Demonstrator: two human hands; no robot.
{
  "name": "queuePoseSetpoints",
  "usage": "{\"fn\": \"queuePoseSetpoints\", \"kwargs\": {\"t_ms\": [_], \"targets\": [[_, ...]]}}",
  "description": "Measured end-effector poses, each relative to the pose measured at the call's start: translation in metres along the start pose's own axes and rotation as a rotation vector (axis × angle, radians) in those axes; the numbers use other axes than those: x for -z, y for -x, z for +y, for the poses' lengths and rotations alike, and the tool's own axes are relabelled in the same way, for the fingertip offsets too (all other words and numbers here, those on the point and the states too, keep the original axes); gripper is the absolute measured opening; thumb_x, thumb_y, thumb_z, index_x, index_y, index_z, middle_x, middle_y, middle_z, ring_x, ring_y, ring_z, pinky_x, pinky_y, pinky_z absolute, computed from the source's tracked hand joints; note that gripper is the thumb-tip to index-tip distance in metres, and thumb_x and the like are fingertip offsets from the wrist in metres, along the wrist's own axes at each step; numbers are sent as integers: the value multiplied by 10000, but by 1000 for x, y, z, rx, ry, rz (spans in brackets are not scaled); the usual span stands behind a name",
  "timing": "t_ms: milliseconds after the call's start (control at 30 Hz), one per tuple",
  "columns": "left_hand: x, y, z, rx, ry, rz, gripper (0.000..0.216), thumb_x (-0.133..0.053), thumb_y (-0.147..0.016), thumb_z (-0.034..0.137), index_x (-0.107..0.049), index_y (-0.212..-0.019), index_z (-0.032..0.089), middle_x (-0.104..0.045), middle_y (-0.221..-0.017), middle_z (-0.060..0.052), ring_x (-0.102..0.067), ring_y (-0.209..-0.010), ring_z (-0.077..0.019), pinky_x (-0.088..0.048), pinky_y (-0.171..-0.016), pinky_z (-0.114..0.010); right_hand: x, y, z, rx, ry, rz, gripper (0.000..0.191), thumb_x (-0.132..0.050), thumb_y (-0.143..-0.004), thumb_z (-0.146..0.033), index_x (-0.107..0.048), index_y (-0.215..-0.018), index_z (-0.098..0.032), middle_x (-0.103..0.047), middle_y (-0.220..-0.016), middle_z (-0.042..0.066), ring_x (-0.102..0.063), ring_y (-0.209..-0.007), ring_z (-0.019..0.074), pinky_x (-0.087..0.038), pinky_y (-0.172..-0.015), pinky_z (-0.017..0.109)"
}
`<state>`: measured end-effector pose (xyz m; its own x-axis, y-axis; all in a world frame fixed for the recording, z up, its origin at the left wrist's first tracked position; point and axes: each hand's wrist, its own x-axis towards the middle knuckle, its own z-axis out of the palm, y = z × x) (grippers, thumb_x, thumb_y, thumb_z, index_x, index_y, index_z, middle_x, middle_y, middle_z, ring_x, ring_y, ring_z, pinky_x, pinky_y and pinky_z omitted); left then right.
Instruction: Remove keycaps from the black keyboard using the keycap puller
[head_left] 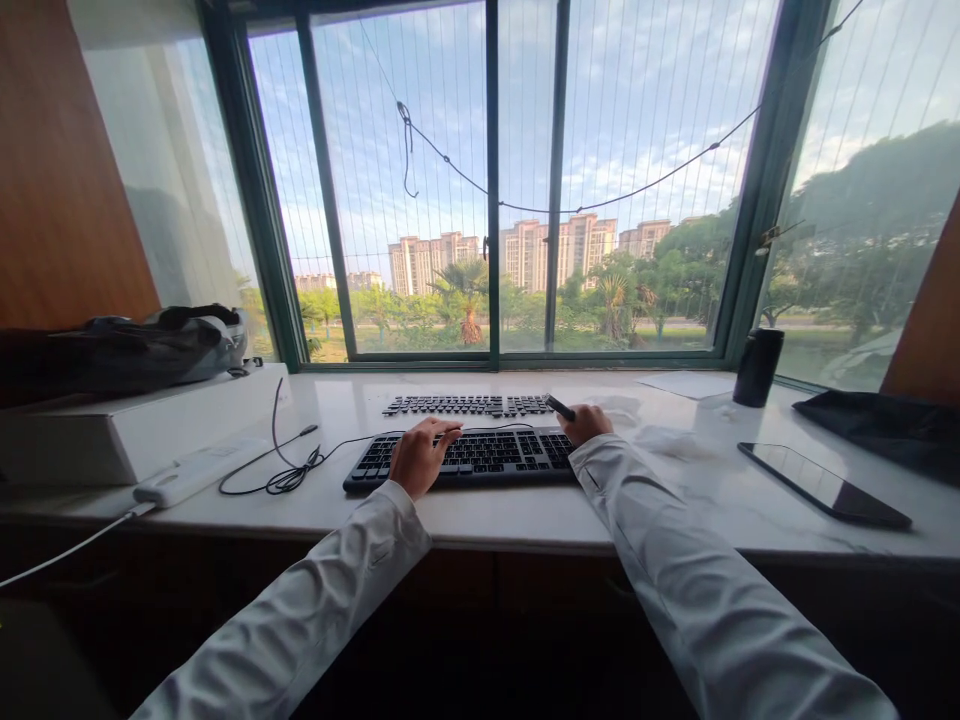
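White, grey-veined stone is making up the glossy counter (480, 520) below a wide window with a dark green frame (493, 180), and a person in pale long sleeves (330, 580) is working at it bare-handed. In the middle of the counter, a long black keyboard with pale-marked keys (495, 467) is lying flat. Just behind it, rows of small black keycaps (450, 405) are running alongside on the stone.

The left hand (418, 452) is bending over the keyboard's left half, thumb and fingertips lying close together; from where I'm standing, I cannot tell whether that grip is pinching something small. The right hand (591, 425) is sitting at the keyboard's right end, its grip curling around a slim, dark, stick-like tool (559, 407) that is pointing leftward and away from the person, near the right end of the keycap rows.

Over to the left, a thin black coiled cable (289, 481) is lying near the keyboard, a long white power strip (206, 472) is lying beyond it, and a rumpled dark bag (127, 350) is resting on a white box (191, 425). On the right, crumpled clear plastic (667, 443) is lying near the right hand, a flat black-edged glossy device (817, 480) is reflecting the daylight, and an upright black cylinder (759, 368) is standing near the window.
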<state>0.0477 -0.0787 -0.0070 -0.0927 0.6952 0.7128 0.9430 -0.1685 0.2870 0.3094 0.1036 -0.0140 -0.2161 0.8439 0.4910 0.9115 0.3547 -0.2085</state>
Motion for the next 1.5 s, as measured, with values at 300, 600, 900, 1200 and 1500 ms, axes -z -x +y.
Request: {"fn": "queuePoseSetpoints", "kwargs": {"t_ms": [300,600,900,1200,1500], "targets": [[16,-45,15,48,-239,-83,363,-499,-842,574,-725,-974,323,-733,-935,-10,-642,-923,-252,-444,-793,-323,-2,-2,0,-10,-10,-11,312,-462,-858,-395,-748,-913,-285,-710,-900,87,-634,-849,213,-417,-689,269],[-27,-116,-4,37,-268,-216,309,-630,-757,536,-753,-918,302,-720,-836,-21,-631,-856,-221,-451,-786,-297,1,-1,-1,-4,11,-23,324,-449,-871,-401,-744,-918,-274,-707,-898,89,-633,-863,218,-415,-696,273],[-88,-132,-20,26,-261,-389,217,-595,-796,410,-761,-877,296,-734,-915,-44,-641,-892,-222,-460,-813,-295,0,-1,-1,-1,-12,-39,321,-450,-863,-381,-743,-908,-260,-707,-903,94,-632,-854,215,-412,-678,265],[-109,-125,-32,51,-237,-356,216,-618,-791,419,-758,-926,323,-732,-993,-11,-648,-948,-228,-476,-815,-285,-3,-4,0,34,-3,-33,289,-481,-863,-402,-744,-889,-284,-703,-886,81,-629,-864,210,-413,-702,270],[-118,-122,-36,67,-211,-366,197,-666,-739,406,-773,-853,285,-745,-896,-17,-665,-851,-210,-492,-768,-276,-3,-3,-2,25,-21,-28,305,-492,-853,-400,-746,-857,-232,-707,-877,97,-625,-855,198,-388,-683,244]]}}
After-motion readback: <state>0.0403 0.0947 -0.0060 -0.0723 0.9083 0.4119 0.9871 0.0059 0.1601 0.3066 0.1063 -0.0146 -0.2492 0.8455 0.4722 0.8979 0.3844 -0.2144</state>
